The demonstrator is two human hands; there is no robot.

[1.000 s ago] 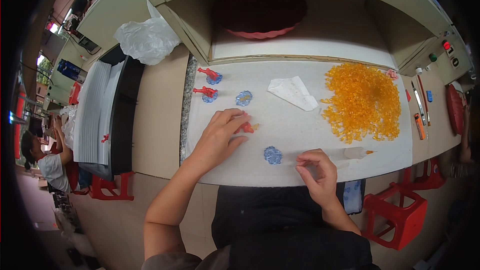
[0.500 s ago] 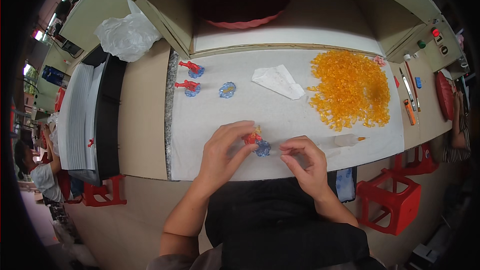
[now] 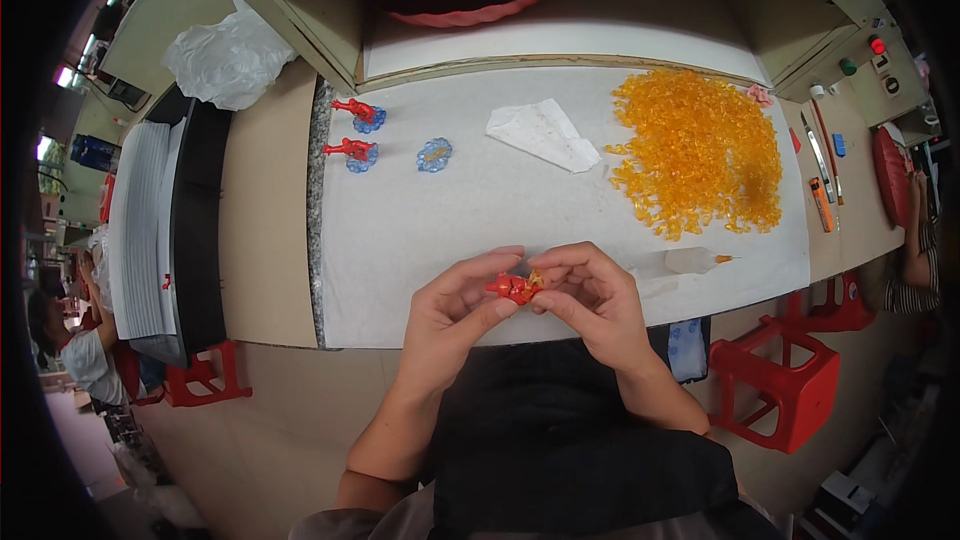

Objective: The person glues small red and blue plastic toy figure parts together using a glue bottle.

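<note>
A small red figurine [image 3: 510,286] is held between my hands over the near edge of the white sheet. My left hand [image 3: 455,308] grips it from the left with thumb and fingers. At its right end sits an amber piece [image 3: 536,281], where my right hand [image 3: 595,310] pinches with thumb and fingertips. Whether that hand grips the amber piece alone or the figurine too is hidden. Two red figurines on blue bases [image 3: 358,152] lie at the far left of the sheet. Beside them is a separate blue base [image 3: 434,155] with a yellowish middle.
On the sheet [image 3: 400,240] lie a heap of amber pieces [image 3: 690,155], folded white paper [image 3: 545,135] and a needle-tipped bottle [image 3: 692,260]. A knife [image 3: 820,204] and tweezers [image 3: 814,152] lie right. A black bin [image 3: 200,230] stands left; a red stool [image 3: 785,385] is below right.
My right hand has come left to meet the figurine and closed at its amber end. The figurine has been turned, and its blue base no longer shows. The view has shifted slightly.
</note>
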